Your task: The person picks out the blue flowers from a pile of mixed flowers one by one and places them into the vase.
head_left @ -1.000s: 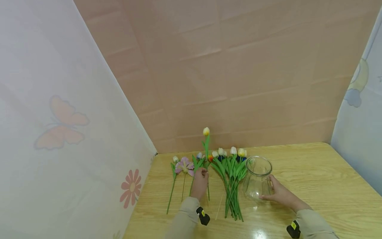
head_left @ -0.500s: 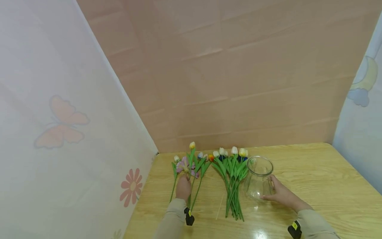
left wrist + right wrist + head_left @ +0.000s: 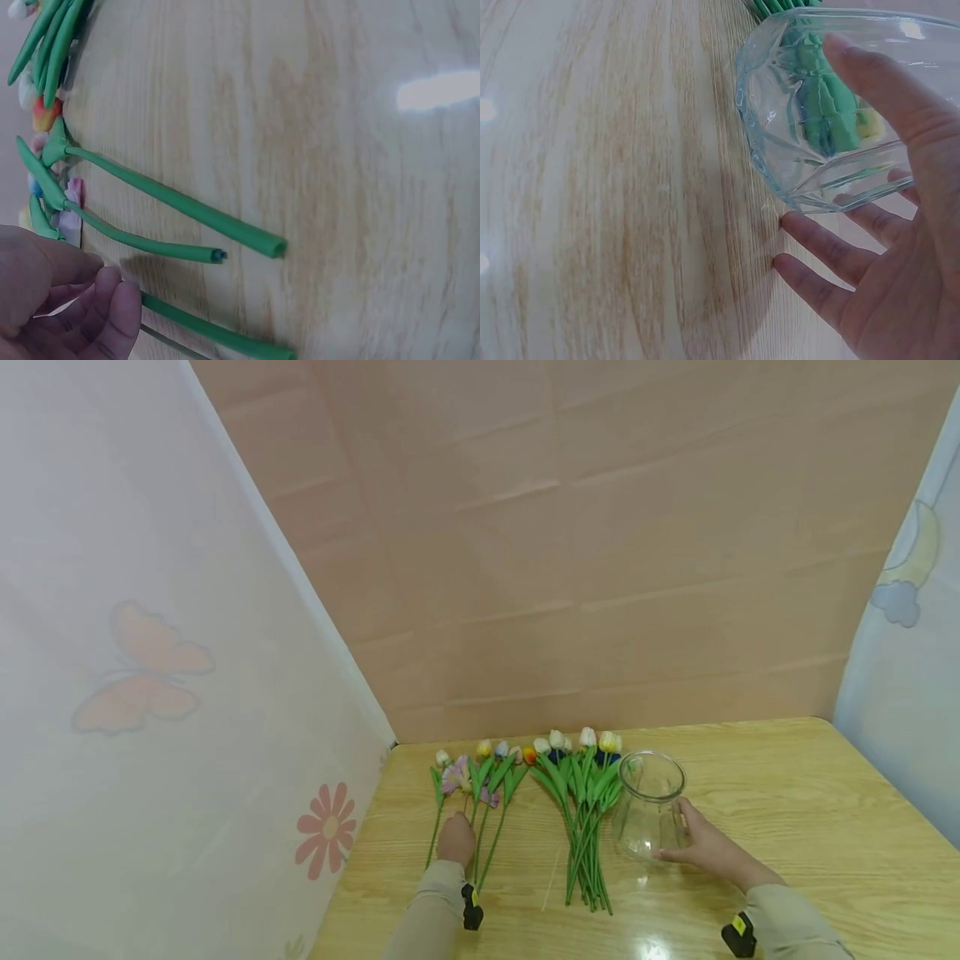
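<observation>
At the left, my left hand (image 3: pixel 456 839) is low among loose artificial flowers, fingers curled inward. In the left wrist view its thumb and fingertips (image 3: pixel 120 307) meet over a thin stem and a green one; whether they pinch either is hidden. A yellow-white tulip (image 3: pixel 483 748) lies just right of this hand, its leaves across a purple flower (image 3: pixel 454 775). My right hand (image 3: pixel 708 843) holds a clear glass vase (image 3: pixel 651 814) by its lower right side, thumb toward me and fingers behind. The vase stands on the wooden table (image 3: pixel 795 802).
A bunch of tulips (image 3: pixel 588 818) with crossed green stems lies left of the vase. A white tulip (image 3: pixel 442 758) lies at the far left, and an orange tulip (image 3: pixel 530 755) beside the bunch. A thin pale stick (image 3: pixel 551 878) lies in between. Fabric backdrops rise behind and beside the table.
My left hand has carried the yellow-white tulip leftward and down; it now lies over the purple flower, and the hand is slightly left of its stem. The right hand and vase stay put.
</observation>
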### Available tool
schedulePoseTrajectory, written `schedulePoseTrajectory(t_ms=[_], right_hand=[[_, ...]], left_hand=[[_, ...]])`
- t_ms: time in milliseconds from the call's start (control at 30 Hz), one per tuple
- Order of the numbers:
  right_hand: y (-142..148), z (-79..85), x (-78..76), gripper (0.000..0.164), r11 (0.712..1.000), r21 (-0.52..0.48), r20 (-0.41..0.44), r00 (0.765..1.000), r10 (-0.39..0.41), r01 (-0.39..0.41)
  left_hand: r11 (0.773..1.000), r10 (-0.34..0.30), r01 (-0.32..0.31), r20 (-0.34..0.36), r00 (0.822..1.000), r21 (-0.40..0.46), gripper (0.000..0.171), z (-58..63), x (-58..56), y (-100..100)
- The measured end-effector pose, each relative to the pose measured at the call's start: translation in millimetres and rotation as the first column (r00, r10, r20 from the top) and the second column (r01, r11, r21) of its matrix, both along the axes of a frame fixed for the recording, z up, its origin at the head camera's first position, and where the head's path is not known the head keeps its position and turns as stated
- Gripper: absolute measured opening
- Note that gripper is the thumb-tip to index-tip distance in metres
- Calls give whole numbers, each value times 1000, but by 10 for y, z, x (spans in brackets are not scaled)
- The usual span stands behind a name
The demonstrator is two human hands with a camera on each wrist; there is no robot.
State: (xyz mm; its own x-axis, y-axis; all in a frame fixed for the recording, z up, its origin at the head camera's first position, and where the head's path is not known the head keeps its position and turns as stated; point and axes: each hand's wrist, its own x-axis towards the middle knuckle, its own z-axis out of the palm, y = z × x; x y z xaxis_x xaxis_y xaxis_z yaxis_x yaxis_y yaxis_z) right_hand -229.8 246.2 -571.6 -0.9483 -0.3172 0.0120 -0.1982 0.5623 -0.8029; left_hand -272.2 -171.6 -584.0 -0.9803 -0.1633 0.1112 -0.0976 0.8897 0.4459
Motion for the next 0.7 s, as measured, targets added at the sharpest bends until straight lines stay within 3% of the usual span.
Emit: schedulePoseTrajectory(t_ms=[200, 333, 433, 533, 633, 700], right_hand=[[0, -11, 5, 109, 1000, 2, -10, 1000, -7, 7], [5, -27, -3, 107, 1000, -1, -18, 1000, -11, 11], [10, -45, -13, 106, 1000, -3, -16, 1000, -8, 8], [17, -62, -22, 106, 1000, -3, -21, 1000, -6, 6], [19, -72, -28, 104, 1000, -3, -29, 1000, -8, 8], [17, -76, -29, 103, 1000, -4, -31, 999, -9, 9]], left_hand=[[999, -47, 47, 45, 998, 1, 14, 12, 8, 7], [995, -99, 100, 68, 993, -5, 14, 95, 1, 55], [994, -105, 107, 64, 992, -27, 16, 183, -9, 161], [988, -150, 152, 62, 987, -37, 28, 294, 0, 329], [958, -284, 285, 102, 953, 7, 27, 392, 37, 524], [919, -395, 386, 153, 906, 83, 22, 421, 83, 653]])
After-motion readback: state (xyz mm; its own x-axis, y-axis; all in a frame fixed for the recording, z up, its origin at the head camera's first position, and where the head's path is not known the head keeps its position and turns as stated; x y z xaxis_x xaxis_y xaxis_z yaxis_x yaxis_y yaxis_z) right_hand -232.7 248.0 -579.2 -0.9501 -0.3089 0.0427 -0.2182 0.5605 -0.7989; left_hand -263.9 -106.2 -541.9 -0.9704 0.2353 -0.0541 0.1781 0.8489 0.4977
